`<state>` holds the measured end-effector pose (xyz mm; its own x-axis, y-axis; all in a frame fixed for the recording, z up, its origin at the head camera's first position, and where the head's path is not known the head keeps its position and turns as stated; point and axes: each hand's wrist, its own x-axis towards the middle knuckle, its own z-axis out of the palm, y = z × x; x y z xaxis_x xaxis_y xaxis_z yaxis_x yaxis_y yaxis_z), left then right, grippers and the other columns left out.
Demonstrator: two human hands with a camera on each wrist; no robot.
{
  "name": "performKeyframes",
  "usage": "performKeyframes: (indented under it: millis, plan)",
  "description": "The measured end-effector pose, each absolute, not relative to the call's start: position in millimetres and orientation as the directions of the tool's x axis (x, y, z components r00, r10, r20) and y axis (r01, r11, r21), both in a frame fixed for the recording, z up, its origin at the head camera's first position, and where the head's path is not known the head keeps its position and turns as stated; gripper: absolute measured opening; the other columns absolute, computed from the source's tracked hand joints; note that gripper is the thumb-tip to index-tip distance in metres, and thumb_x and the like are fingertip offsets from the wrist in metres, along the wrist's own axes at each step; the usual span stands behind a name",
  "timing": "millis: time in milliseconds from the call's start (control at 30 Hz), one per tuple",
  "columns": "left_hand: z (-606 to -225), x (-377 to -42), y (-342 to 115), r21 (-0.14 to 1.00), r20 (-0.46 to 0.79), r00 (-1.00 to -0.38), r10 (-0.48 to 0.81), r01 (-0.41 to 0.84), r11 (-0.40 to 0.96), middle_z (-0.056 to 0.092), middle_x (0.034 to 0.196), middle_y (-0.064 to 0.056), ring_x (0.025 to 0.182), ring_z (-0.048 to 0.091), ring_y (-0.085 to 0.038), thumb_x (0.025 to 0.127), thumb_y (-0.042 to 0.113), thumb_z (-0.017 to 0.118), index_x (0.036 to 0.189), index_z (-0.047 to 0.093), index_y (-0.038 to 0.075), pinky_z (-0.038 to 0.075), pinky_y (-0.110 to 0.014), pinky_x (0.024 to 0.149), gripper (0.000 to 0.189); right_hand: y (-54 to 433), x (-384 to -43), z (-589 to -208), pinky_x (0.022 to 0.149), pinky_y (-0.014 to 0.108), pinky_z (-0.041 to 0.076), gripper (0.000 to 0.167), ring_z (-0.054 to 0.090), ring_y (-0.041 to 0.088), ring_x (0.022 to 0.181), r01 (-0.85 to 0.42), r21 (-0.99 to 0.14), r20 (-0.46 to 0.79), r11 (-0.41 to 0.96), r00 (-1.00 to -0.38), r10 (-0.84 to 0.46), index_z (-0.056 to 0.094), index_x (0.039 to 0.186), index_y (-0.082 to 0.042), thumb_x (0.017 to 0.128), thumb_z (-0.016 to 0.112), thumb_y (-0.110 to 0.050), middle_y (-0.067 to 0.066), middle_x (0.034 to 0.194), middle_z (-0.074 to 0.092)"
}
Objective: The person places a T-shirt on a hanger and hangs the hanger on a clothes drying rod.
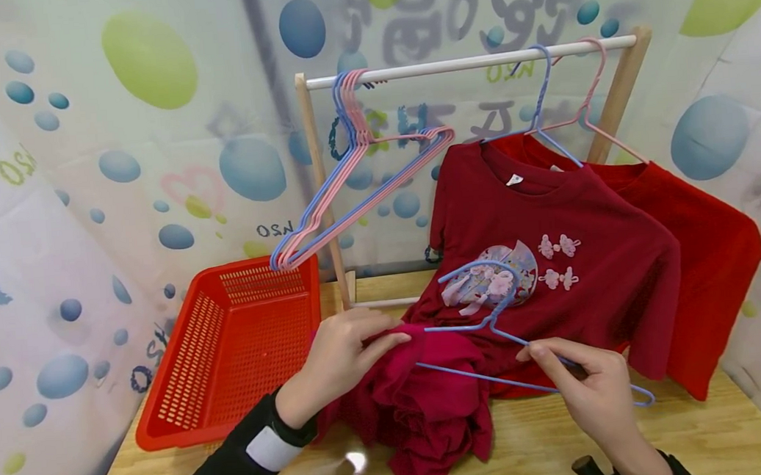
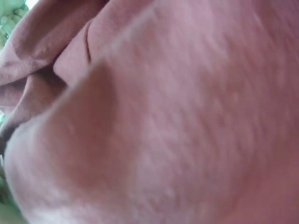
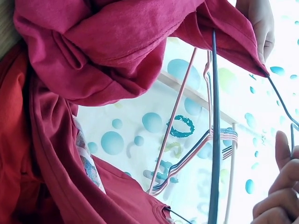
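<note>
A crumpled magenta garment (image 1: 432, 403) hangs from my left hand (image 1: 345, 347), which pinches its upper edge near the left end of a blue hanger (image 1: 502, 304). That end of the hanger sits inside the cloth, and its hook points up. My right hand (image 1: 589, 381) grips the hanger's right shoulder between thumb and fingers. In the right wrist view, the hanger's bar (image 3: 215, 130) runs up into the garment (image 3: 117, 51), and my right fingers (image 3: 280, 191) show at the lower right. Blurred pinkish cloth (image 2: 177, 116) fills most of the left wrist view.
Behind my hands stands a rack with a white rail (image 1: 448, 66). Several blue and pink hangers (image 1: 355, 158) hang at its left; a dark red shirt (image 1: 564, 210) and a brighter red top (image 1: 712, 244) hang at its right. A red plastic basket (image 1: 183, 354) sits left on the wooden table (image 1: 534, 447).
</note>
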<state>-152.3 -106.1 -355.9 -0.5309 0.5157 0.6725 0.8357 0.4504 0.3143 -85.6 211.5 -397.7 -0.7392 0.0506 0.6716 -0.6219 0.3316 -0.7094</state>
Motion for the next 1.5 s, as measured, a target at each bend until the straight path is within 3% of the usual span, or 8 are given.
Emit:
performKeyframes:
  millis: [133, 233, 667, 1000, 1267, 1500]
  plan:
    - [-355, -153, -102, 0.343, 0.665, -0.545, 0.511, 0.831, 0.439, 0.082, 0.093, -0.001, 0.089, 0.077, -0.017, 0.093, 0.01, 0.089, 0.1, 0.085, 0.009, 0.062, -0.033, 0.077, 0.008, 209, -87, -398, 0.045, 0.02, 0.03, 0.035, 0.03, 0.009, 0.049, -0.63, -0.711, 0.676, 0.313, -0.735, 0.056, 0.082, 0.095, 0.0, 0.091, 0.064, 0.03, -0.015, 0.092, 0.08]
    - [-354, -153, -99, 0.372, 0.659, -0.555, 0.507, 0.827, 0.421, 0.082, 0.094, -0.001, 0.091, 0.078, -0.018, 0.093, 0.009, 0.089, 0.101, 0.085, 0.008, 0.062, -0.034, 0.079, 0.009, 207, -88, -400, 0.04, 0.023, 0.024, 0.035, 0.019, 0.015, 0.047, -0.634, -0.708, 0.681, 0.312, -0.73, 0.061, 0.082, 0.095, 0.0, 0.09, 0.065, 0.03, -0.017, 0.092, 0.079]
    - [-355, -152, -89, 0.455, 0.636, -0.601, 0.484, 0.799, 0.394, 0.083, 0.099, -0.004, 0.097, 0.08, -0.019, 0.094, 0.007, 0.087, 0.103, 0.086, 0.007, 0.063, -0.035, 0.086, 0.009, 198, -91, -403, 0.039, 0.022, 0.024, 0.034, 0.019, 0.015, 0.045, -0.639, -0.703, 0.687, 0.312, -0.723, 0.065, 0.083, 0.095, -0.001, 0.089, 0.068, 0.028, -0.017, 0.091, 0.079]
    - [-355, -151, -81, 0.466, 0.643, -0.603, 0.473, 0.798, 0.383, 0.083, 0.097, -0.006, 0.094, 0.079, -0.02, 0.094, 0.007, 0.087, 0.102, 0.086, 0.005, 0.063, -0.035, 0.085, 0.009, 192, -95, -407, 0.04, 0.022, 0.026, 0.031, 0.027, 0.009, 0.045, -0.672, -0.669, 0.723, 0.316, -0.688, 0.067, 0.082, 0.093, 0.001, 0.086, 0.071, 0.028, -0.015, 0.092, 0.08]
    - [-357, -148, -75, 0.476, 0.653, -0.602, 0.46, 0.798, 0.369, 0.084, 0.098, -0.005, 0.088, 0.07, -0.021, 0.092, 0.006, 0.088, 0.104, 0.086, 0.003, 0.056, -0.035, 0.081, 0.013, 189, -95, -407, 0.043, 0.022, 0.031, 0.03, 0.046, -0.003, 0.054, -0.665, -0.645, 0.737, 0.375, -0.671, 0.079, 0.083, 0.092, -0.001, 0.083, 0.075, 0.026, -0.015, 0.091, 0.08]
    - [-360, -147, -71, 0.438, 0.691, -0.573, 0.44, 0.817, 0.376, 0.084, 0.096, -0.003, 0.082, 0.062, -0.018, 0.092, 0.007, 0.088, 0.104, 0.087, 0.005, 0.049, -0.033, 0.076, 0.012, 185, -95, -406, 0.054, 0.013, 0.042, 0.026, 0.067, -0.009, 0.075, -0.673, -0.602, 0.766, 0.429, -0.638, 0.074, 0.084, 0.094, 0.001, 0.082, 0.078, 0.023, -0.01, 0.093, 0.082]
